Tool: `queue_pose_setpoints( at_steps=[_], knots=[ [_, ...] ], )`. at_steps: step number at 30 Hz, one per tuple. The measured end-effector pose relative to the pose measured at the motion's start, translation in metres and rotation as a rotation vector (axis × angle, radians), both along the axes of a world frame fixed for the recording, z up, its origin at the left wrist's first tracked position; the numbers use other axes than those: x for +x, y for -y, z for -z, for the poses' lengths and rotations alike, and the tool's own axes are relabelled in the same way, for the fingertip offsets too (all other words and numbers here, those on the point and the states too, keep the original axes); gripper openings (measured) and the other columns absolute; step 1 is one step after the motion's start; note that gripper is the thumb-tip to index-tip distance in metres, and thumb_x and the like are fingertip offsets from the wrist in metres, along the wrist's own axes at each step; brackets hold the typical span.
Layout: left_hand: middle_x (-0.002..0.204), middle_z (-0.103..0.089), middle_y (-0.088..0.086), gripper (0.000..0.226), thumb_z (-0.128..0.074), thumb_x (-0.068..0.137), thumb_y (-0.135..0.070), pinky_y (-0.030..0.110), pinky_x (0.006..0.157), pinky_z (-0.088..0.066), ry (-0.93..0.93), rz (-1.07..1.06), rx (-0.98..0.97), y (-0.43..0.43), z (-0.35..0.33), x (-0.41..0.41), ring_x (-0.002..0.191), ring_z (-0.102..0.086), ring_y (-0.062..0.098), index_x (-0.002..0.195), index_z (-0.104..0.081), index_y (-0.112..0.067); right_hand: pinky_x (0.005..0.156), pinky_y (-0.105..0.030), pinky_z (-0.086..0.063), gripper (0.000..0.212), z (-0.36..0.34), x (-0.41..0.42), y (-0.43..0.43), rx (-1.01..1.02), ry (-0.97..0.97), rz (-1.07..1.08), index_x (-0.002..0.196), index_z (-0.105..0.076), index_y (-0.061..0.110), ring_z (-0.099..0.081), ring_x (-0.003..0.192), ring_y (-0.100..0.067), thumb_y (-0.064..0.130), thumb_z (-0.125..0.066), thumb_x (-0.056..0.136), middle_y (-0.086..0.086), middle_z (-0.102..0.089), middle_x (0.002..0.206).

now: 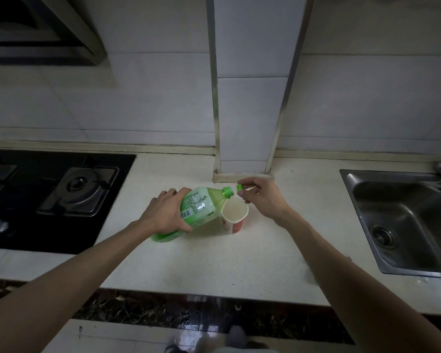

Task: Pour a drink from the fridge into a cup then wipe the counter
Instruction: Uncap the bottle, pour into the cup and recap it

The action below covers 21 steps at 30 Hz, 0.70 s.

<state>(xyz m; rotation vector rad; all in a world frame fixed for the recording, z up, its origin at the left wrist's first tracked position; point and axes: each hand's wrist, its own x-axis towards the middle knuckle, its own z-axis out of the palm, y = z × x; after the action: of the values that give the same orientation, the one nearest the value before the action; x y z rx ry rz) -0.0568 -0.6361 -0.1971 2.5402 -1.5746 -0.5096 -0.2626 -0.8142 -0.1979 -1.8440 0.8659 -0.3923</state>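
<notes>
One green bottle (197, 208) lies tilted just left of the one paper cup (233, 216). Its long axis runs from its base at the cup's left to its open neck, which points right at the cup's far rim. The left hand (163, 212) grips the bottle's lower body from above, fingers wrapped round it. Just beyond the cup, the right hand (262, 197) pinches one green cap (239, 187). The cup stands on the desk (239, 263), with one sink (405, 220) far to its right.

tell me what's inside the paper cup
Inside the paper cup only a pale inner wall shows, no clear liquid; the bottom is too dim to tell.
</notes>
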Motion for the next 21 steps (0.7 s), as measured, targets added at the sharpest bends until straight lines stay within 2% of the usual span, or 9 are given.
queue_pose_setpoints(
  at_steps=[4, 8, 10, 12, 14, 17, 21],
  knots=[
    [0.115, -0.053, -0.003, 0.097, -0.083, 0.055, -0.049, 0.037, 0.088, -0.048, -0.032, 0.003, -0.052, -0.007, -0.003, 0.003, 0.104, -0.049, 0.018, 0.138, -0.036, -0.030, 0.065, -0.013, -0.051, 0.025, -0.010, 0.008, -0.009, -0.008, 0.044, -0.035, 0.112, -0.068, 0.024, -0.067, 0.069, -0.003, 0.019, -0.071, 0.087, 0.009, -0.068, 0.098],
    [0.114, -0.053, -0.004, 0.097, -0.084, 0.055, -0.047, 0.035, 0.087, -0.048, -0.052, 0.002, -0.069, -0.016, -0.004, 0.007, 0.104, -0.048, 0.017, 0.138, -0.036, -0.031, 0.071, -0.019, -0.050, 0.027, -0.019, 0.020, -0.021, 0.012, 0.046, -0.055, 0.112, -0.069, 0.023, -0.067, 0.073, -0.007, 0.017, -0.072, 0.086, 0.004, -0.071, 0.091],
    [0.113, -0.053, -0.004, 0.097, -0.084, 0.054, -0.046, 0.035, 0.086, -0.048, -0.090, -0.009, -0.078, -0.021, -0.004, 0.011, 0.104, -0.048, 0.017, 0.137, -0.036, -0.031, 0.065, -0.011, -0.046, 0.028, -0.023, 0.025, -0.026, -0.009, 0.033, -0.067, 0.111, -0.070, 0.023, -0.064, 0.071, -0.001, 0.016, -0.073, 0.085, 0.005, -0.070, 0.082],
    [0.112, -0.053, -0.004, 0.096, -0.085, 0.054, -0.044, 0.035, 0.086, -0.048, -0.137, -0.019, -0.087, -0.028, -0.004, 0.015, 0.104, -0.048, 0.017, 0.136, -0.037, -0.030, 0.061, -0.003, -0.042, 0.028, -0.027, 0.029, -0.030, -0.043, 0.036, -0.116, 0.107, -0.070, 0.022, -0.060, 0.068, 0.006, 0.009, -0.072, 0.083, 0.012, -0.066, 0.081],
    [0.111, -0.054, -0.005, 0.095, -0.087, 0.053, -0.041, 0.035, 0.087, -0.048, -0.190, -0.023, -0.096, -0.036, -0.003, 0.019, 0.104, -0.050, 0.017, 0.135, -0.039, -0.029, 0.068, -0.004, -0.045, 0.032, -0.031, 0.032, -0.034, -0.077, 0.046, -0.190, 0.101, -0.069, 0.024, -0.063, 0.078, 0.003, -0.001, -0.070, 0.081, 0.010, -0.068, 0.091],
    [0.111, -0.057, -0.005, 0.092, -0.089, 0.053, -0.036, 0.033, 0.085, -0.051, -0.287, -0.029, -0.118, -0.048, -0.005, 0.025, 0.102, -0.055, 0.015, 0.132, -0.043, -0.029, 0.078, -0.011, -0.050, 0.037, -0.038, 0.039, -0.040, -0.181, 0.052, -0.280, 0.099, -0.067, 0.029, -0.065, 0.090, -0.005, -0.004, -0.069, 0.081, 0.007, -0.068, 0.103],
    [0.110, -0.061, -0.009, 0.086, -0.091, 0.053, -0.031, 0.032, 0.085, -0.054, -0.414, -0.065, -0.132, -0.060, -0.010, 0.035, 0.102, -0.060, 0.011, 0.125, -0.045, -0.031, 0.090, -0.020, -0.052, 0.036, -0.043, 0.053, -0.048, -0.296, 0.102, -0.377, 0.103, -0.071, 0.019, -0.064, 0.097, -0.010, -0.008, -0.069, 0.080, 0.002, -0.066, 0.111]
  ],
)
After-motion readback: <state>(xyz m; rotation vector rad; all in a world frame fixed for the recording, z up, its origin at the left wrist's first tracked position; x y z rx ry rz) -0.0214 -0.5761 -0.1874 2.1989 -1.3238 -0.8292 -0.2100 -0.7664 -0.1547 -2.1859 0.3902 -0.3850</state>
